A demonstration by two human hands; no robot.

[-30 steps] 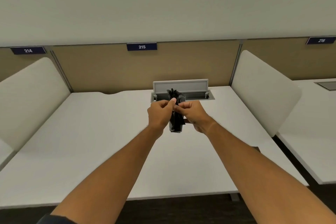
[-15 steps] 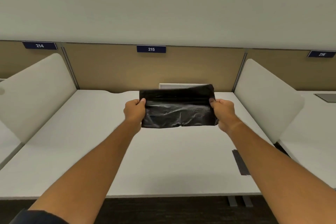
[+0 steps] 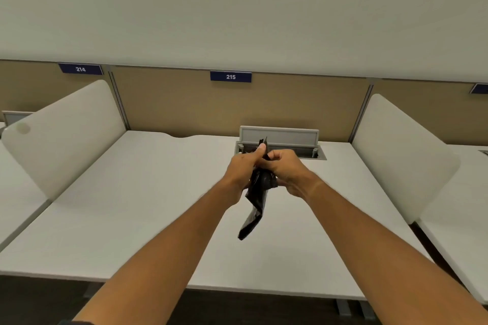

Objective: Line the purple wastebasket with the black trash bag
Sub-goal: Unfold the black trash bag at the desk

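The black trash bag [image 3: 257, 198] hangs bunched in a narrow strip between my two hands, above the white desk [image 3: 148, 206]. My left hand [image 3: 244, 169] pinches its top edge with the thumb up. My right hand [image 3: 286, 169] grips the same top part, close against the left hand. The bag's lower end dangles free toward me. No purple wastebasket is in view.
An open grey cable hatch [image 3: 280, 140] sits at the back of the desk behind my hands. White curved dividers stand at the left [image 3: 66, 134] and right [image 3: 401, 153]. A tan partition with the label 215 [image 3: 230, 76] closes off the back.
Half a second ago the bag was stretched wide between my hands. They have since come together and the bag hangs gathered in a narrow strip.
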